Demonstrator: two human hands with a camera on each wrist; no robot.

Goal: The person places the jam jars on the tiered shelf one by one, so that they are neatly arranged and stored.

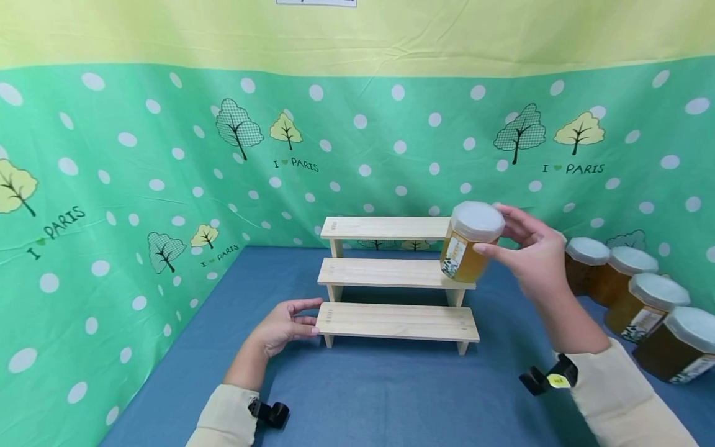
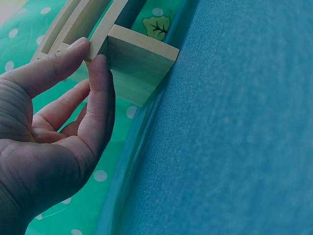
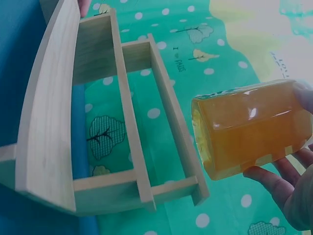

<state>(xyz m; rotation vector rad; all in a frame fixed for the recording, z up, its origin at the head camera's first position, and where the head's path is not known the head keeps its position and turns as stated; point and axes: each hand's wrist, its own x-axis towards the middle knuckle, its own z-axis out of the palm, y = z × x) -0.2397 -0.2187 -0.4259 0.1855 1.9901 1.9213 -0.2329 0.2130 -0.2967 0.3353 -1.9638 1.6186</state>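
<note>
Currently, I have the right grip curled around a white-lidded amber jar, held raised near the upper right end of a three-step wooden stand. Simultaneously, I have the left grip pinching the left end of the lowest step; four lidded jars stand in a row to the right on the blue surface.

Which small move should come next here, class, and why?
Probably, the right hand should ease the jar onto the right end of the stand: it holds the jar raised near that end, the shelves look bare, and the left hand grips the bottom shelf.
</note>
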